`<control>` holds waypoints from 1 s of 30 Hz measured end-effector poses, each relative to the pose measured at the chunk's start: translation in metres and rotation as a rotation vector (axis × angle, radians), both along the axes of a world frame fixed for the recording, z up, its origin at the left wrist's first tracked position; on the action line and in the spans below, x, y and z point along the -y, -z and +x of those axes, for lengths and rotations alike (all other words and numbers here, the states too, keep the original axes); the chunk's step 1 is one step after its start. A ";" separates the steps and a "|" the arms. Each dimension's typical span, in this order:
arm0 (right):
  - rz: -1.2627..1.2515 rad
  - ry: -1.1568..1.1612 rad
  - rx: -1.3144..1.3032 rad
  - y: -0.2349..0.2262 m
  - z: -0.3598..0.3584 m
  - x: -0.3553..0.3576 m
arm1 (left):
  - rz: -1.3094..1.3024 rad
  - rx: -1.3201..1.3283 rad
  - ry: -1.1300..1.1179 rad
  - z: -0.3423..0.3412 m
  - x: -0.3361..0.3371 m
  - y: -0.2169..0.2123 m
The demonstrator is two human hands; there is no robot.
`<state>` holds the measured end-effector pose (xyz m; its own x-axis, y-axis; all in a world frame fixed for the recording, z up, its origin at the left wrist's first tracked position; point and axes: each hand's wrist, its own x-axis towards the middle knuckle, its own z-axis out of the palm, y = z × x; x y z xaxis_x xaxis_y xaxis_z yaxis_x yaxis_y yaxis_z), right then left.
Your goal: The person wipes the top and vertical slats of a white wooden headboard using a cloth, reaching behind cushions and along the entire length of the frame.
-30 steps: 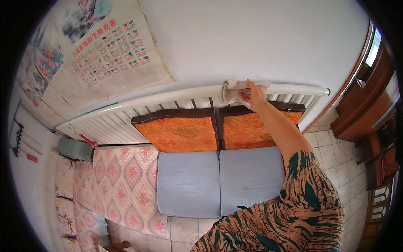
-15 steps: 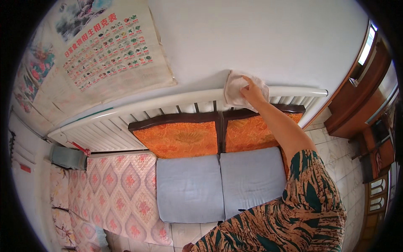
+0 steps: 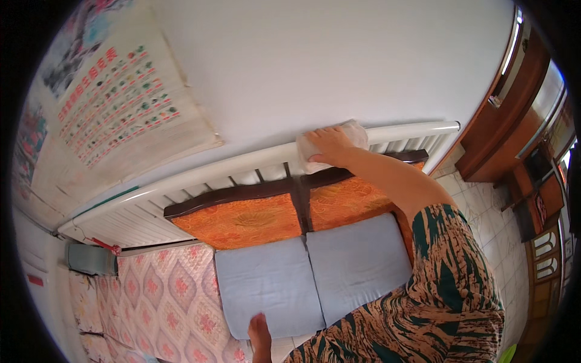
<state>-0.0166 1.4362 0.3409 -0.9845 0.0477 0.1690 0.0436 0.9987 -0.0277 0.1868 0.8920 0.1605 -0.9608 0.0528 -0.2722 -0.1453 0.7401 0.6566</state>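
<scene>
My right hand (image 3: 330, 147) reaches up and presses a crumpled white cloth (image 3: 351, 134) flat against the white top rail (image 3: 200, 174) of a bed's headboard, fingers spread over the cloth rather than closed around it. The cloth sits on the rail, just under the plain white wall (image 3: 339, 60). My left hand is out of sight. Below the rail runs a dark wooden frame (image 3: 254, 192) with two orange cushioned panels (image 3: 242, 221), then two pale blue pillows (image 3: 315, 275). A patterned pink sheet (image 3: 157, 302) lies to the left, and a printed wall chart (image 3: 121, 103) hangs above it.
</scene>
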 end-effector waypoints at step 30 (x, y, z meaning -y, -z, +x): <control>0.059 0.081 -0.228 0.098 0.141 -0.228 | -0.556 -0.470 0.828 -0.362 -0.337 -0.100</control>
<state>0.1246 1.6644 0.2431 -0.9138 0.1085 0.3913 0.1231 0.9923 0.0123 -0.1751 1.2292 0.2608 -0.6985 0.7117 -0.0748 0.7091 0.7024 0.0615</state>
